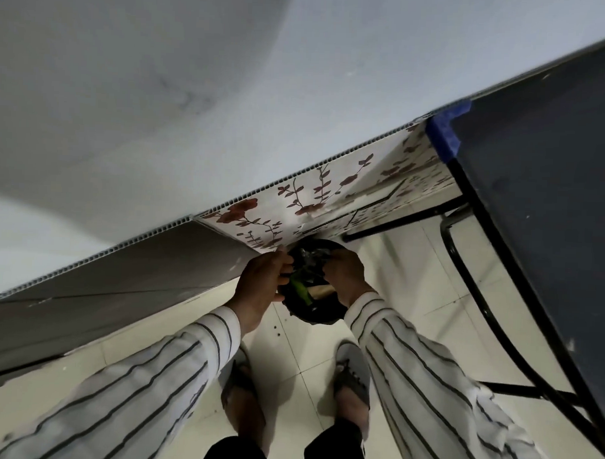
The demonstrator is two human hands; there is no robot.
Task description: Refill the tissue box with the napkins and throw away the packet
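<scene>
I look straight down at a round black bin [320, 318] on the tiled floor by the wall. My left hand [263, 281] and my right hand [346, 273] are both over its mouth, fingers curled on a crumpled, shiny plastic packet [309, 257] held between them just inside the bin. A green scrap [300, 291] and a pale brown piece lie in the bin under the packet. The tissue box and the napkins are not in view.
A dark table [542, 210] with black metal legs and a blue corner guard [443, 131] stands on the right. A floral panel [295, 208] and a grey board [114, 277] line the wall base behind the bin. My feet in slippers stand just before it.
</scene>
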